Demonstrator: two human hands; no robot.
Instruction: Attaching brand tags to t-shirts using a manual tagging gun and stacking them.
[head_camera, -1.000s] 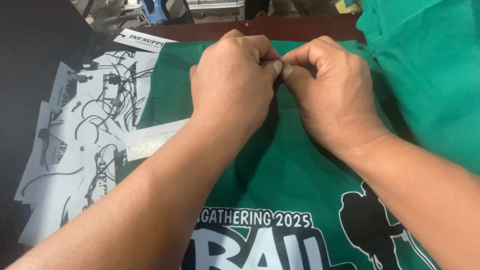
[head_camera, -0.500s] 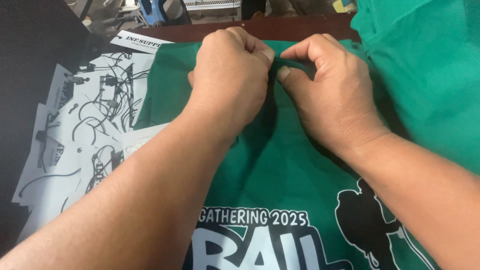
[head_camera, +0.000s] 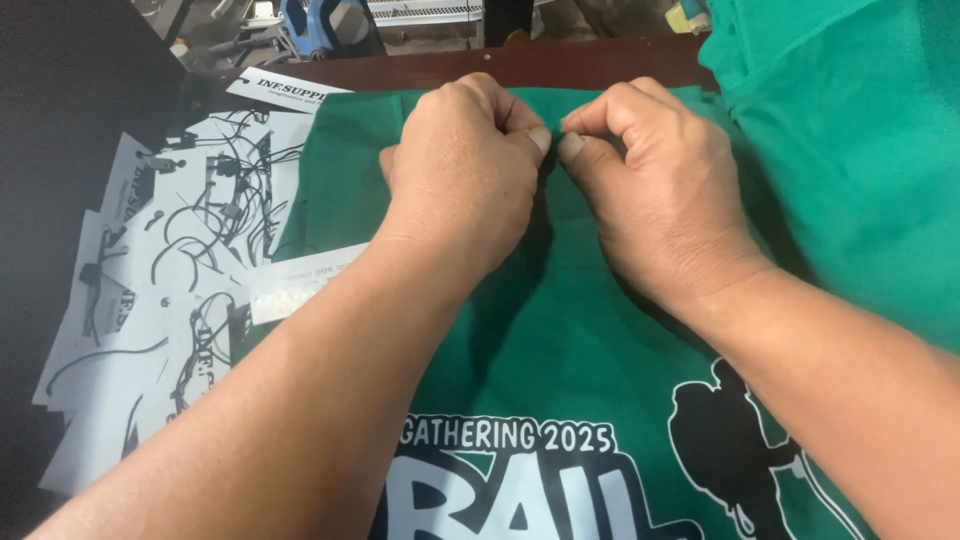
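A green cloth garment (head_camera: 560, 330) with a white and black print lies spread in front of me. My left hand (head_camera: 460, 170) and my right hand (head_camera: 650, 180) meet at its top edge, fingertips pinched together on the fabric. Whatever small item sits between the fingertips is hidden by the fingers. Both forearms reach in from the bottom of the head view.
A heap of white paper tags with black strings (head_camera: 170, 290) lies to the left on a dark surface. More green cloth (head_camera: 850, 150) is piled at the right. A brown wooden table edge (head_camera: 500, 65) runs along the back, with blue and metal items (head_camera: 310, 25) behind it.
Both hands stay pinched at the garment's top edge and have shifted slightly; the thumbs have worked against the fabric. The garment and the tags have not moved.
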